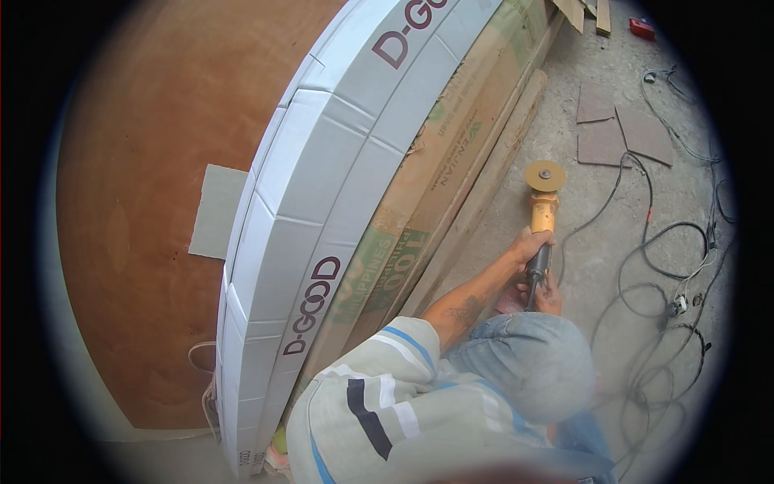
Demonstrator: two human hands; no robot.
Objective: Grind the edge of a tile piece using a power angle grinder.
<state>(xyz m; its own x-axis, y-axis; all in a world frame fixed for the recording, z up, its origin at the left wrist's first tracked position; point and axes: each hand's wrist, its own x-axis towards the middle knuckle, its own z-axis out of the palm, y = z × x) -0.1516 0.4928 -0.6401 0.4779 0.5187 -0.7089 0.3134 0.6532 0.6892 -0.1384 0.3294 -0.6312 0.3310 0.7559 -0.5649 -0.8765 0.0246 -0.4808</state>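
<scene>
grey concrete floor runs down my view from one o'clock round to five. a brown board spreads from eight to eleven, with a pale square piece against it just past nine. between board and floor i have long white cartons curving from twelve down to seven, then brown cartons and a wooden beam alongside.

i find the angle grinder between two and three, yellow toward the front and black at the rear, its round tan disc pointing to twelve. the left hand is clamped around the grinder's body. the right hand is at the rear end, beside the power cord; i cannot tell whether it is closed, as part of it is hidden.

reddish-brown broken tiles lie on the floor at two, apart from the disc. dark cables loop from two round to four, and a small red object lies between one and two.
</scene>
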